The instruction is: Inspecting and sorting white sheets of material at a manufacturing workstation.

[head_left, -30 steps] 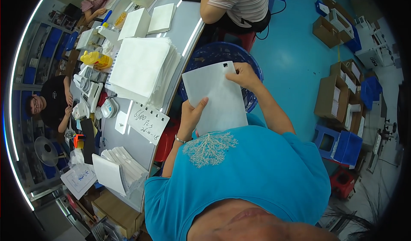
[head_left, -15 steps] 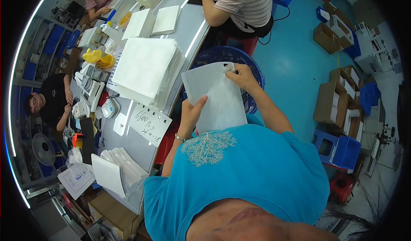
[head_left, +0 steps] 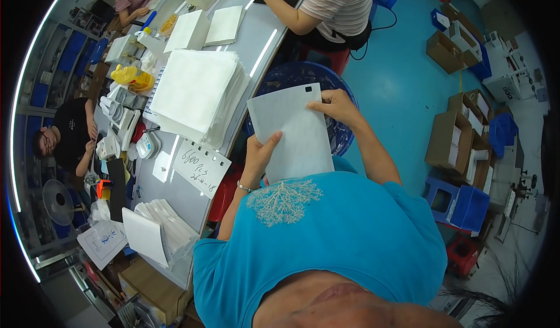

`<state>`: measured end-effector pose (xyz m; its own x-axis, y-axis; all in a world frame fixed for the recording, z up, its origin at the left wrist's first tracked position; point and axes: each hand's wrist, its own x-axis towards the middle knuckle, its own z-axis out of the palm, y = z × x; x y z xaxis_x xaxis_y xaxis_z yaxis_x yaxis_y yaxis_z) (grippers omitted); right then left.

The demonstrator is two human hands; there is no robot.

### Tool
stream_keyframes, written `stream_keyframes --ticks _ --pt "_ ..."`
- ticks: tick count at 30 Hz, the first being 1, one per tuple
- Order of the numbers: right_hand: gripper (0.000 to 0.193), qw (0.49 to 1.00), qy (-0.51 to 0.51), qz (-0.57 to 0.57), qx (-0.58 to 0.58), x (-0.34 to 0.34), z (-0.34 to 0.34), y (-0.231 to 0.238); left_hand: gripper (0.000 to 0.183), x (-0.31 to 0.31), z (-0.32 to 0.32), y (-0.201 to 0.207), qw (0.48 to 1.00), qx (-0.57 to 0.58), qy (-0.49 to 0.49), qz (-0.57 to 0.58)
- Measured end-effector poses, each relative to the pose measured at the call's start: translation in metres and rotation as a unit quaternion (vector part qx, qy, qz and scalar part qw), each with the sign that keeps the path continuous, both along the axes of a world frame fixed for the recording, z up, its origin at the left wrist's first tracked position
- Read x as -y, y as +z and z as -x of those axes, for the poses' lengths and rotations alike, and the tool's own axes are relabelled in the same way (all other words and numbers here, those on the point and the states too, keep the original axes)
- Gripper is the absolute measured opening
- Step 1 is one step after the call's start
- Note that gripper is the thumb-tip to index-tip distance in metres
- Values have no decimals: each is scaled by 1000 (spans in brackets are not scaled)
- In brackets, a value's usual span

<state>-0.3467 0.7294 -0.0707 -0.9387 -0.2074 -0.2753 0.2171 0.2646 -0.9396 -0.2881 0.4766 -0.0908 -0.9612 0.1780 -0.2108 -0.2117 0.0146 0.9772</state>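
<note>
A white sheet [head_left: 291,132] of thin material is held up in front of my chest, over a blue tub. Near its top right corner is a small, dark square hole [head_left: 309,89]. My left hand [head_left: 261,156] is closed on the left edge, thumb lying across the front. At the right edge, just below the hole, my right hand [head_left: 337,106] pinches the sheet between thumb and fingers. The lower end of the sheet meets my blue shirt. Whether it is one layer or several, I cannot tell.
On the grey table [head_left: 175,185] to my left lie a tall stack of white sheets [head_left: 192,89], a handwritten card [head_left: 201,166] and a smaller pile [head_left: 146,234]. The blue tub [head_left: 344,138] stands behind my sheet. A co-worker in a striped shirt [head_left: 341,7] sits beyond it.
My right hand has shifted slightly away from the corner, and the square hole now shows whole. My left hand keeps its grip. The striped-shirt co-worker's arm has reached farther left over the table.
</note>
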Motion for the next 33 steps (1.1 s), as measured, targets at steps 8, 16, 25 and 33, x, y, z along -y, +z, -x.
stream_keyframes --ticks 8,16,25,33 --pt "35 993 12 108 40 2 -19 -15 34 4 -3 -1 999 20 20 -19" --pt "27 995 -25 92 12 14 -20 -23 34 4 -2 3 1000 -20 12 10" --pt "23 989 -3 144 35 5 -21 -20 38 2 -4 -5 998 8 45 -32" --pt "33 992 22 71 102 5 -33 -33 38 5 -4 -7 996 18 75 -32"
